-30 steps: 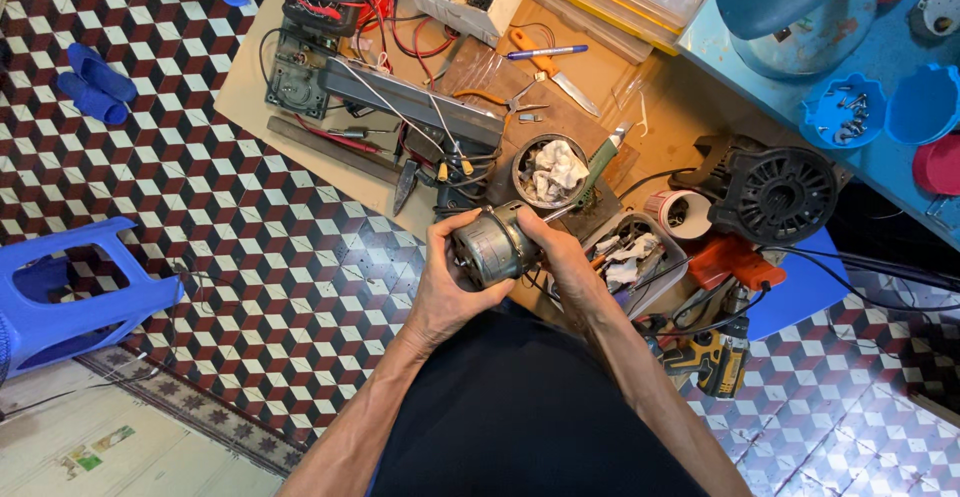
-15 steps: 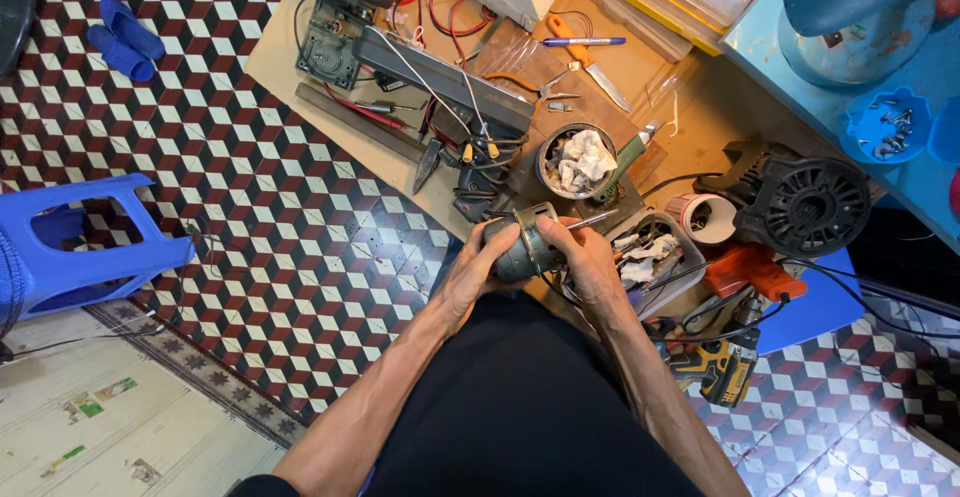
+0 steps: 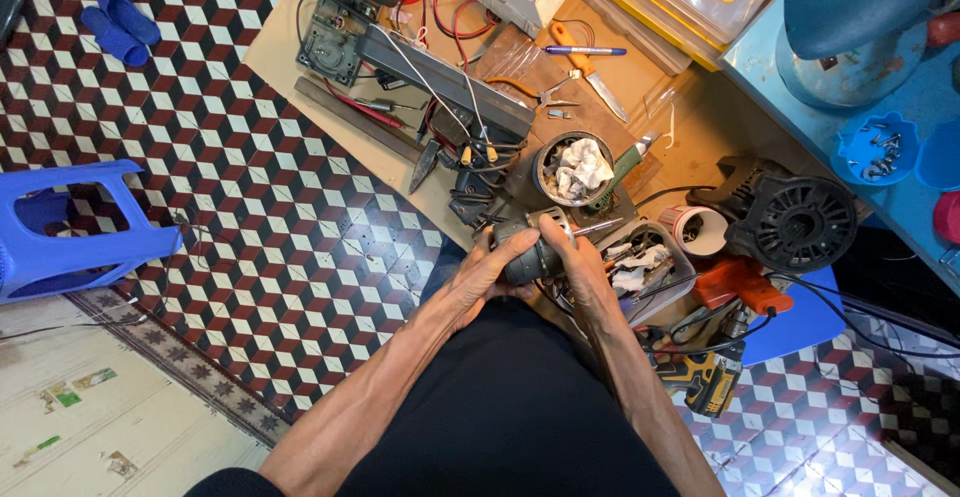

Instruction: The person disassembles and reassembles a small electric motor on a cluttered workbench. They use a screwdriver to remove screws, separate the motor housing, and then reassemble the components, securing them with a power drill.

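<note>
Both my hands grip a small grey metal motor (image 3: 532,249) over my lap, just in front of a low brown work board (image 3: 690,127). My left hand (image 3: 487,272) wraps the motor's left side from below. My right hand (image 3: 578,262) covers its right side, fingers curled over the top, where a thin metal shaft (image 3: 598,227) pokes out to the right. Most of the motor's body is hidden by my fingers.
A round tin with a white rag (image 3: 573,169), a tray of small parts (image 3: 640,257), a black fan motor housing (image 3: 795,219), pliers (image 3: 530,92), a knife (image 3: 590,72) and a yellow drill (image 3: 705,377) crowd the board. A blue plastic stool (image 3: 70,232) stands left on the tiled floor.
The motor has been turned in my hands from end-on to lying sideways, and my fingers have closed further around it. The view shifted slightly up and right.
</note>
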The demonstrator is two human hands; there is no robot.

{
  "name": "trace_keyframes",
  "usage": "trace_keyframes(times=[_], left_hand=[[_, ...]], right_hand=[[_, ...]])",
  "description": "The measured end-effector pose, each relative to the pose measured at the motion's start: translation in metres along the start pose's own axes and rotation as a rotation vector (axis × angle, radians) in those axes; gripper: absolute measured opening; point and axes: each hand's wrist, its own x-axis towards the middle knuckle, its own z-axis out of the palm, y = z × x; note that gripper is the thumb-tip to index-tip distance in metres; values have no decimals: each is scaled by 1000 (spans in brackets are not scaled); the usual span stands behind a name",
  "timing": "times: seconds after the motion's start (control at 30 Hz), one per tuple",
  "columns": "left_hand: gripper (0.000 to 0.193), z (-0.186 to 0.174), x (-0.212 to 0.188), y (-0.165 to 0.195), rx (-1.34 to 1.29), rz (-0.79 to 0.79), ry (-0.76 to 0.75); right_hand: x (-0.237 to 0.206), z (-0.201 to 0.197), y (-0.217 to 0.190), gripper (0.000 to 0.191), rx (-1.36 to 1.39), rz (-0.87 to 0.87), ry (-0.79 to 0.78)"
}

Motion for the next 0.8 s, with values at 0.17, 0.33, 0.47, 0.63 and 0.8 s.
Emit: trace_keyframes(times=[0.17,0.33,0.47,0.63,0.8], left_hand=[[85,1,-2,-5,10,41,-10],[86,-3,-2,-9,19,42,-19],[86,-4,-2,-9,4,47,-28],[83,3,-6,-7,-40,45,4],[83,9,-6,-5,-76,47,30]], right_hand=[[-9,4,-4,57,86,-5,33],[-10,3,-5,53,102,-56,-1],[-9,3,-3,50,125,-59,0],[-10,7,-5,54,85,-126,48],[-12,11,-5,56,103,-61,108]])
